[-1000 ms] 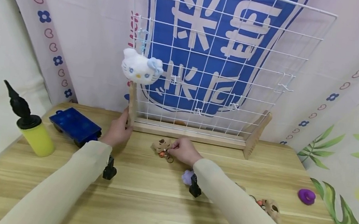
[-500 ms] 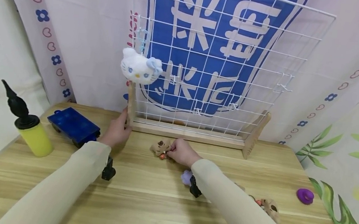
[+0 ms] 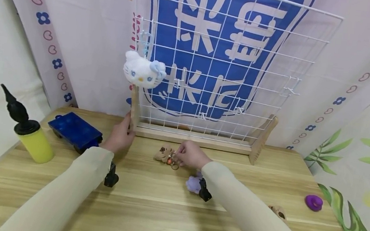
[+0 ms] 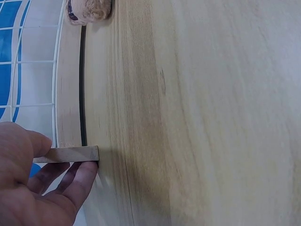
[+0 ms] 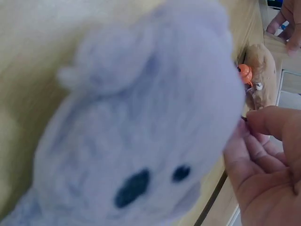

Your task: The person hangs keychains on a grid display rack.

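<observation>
My left hand grips the wooden side foot of a white wire grid rack, thumb on one face and fingers on the other. My right hand pinches a small part of a brown plush keychain between thumb and forefinger. The plush lies on the table before the rack, with an orange bell and a metal ring beside it. Close under the right wrist sits a purple plush toy, which fills much of the right wrist view.
A white cat-head plush hangs at the rack's left, and wire hooks sit lower on the grid. A blue toy cart and a yellow hand pump stand left. Rightward are another brown plush, partly under the sleeve, and a purple hat.
My right hand has shifted slightly right and up at the keychain, and the ring, hidden half a second ago, shows again. The right sleeve covers more of the other brown plush. The left hand keeps its grip.
</observation>
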Available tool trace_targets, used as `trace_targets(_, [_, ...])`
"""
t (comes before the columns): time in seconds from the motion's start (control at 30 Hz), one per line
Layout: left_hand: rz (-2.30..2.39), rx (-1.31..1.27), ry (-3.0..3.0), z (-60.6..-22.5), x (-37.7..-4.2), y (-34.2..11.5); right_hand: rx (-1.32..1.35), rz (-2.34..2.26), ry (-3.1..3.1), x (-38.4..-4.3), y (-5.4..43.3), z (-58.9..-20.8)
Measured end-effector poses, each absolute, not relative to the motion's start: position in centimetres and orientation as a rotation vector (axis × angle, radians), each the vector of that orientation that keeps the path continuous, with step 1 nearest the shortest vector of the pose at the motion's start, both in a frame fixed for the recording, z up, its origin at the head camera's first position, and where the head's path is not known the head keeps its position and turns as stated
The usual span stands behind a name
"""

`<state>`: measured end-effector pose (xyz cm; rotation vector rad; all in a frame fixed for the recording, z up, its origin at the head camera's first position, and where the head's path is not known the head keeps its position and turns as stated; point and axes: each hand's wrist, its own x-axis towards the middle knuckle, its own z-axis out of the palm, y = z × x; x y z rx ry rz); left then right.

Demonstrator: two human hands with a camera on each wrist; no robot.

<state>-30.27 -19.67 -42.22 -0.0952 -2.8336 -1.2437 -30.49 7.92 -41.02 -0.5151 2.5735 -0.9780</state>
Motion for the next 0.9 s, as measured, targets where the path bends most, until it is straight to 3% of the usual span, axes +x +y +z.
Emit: trace_targets(0.9, [-1.21, -0.078, -2.822, -42.0, -30.0, -19.6, -0.387, -1.578, 2.37, -28.6, 8.9, -40.6])
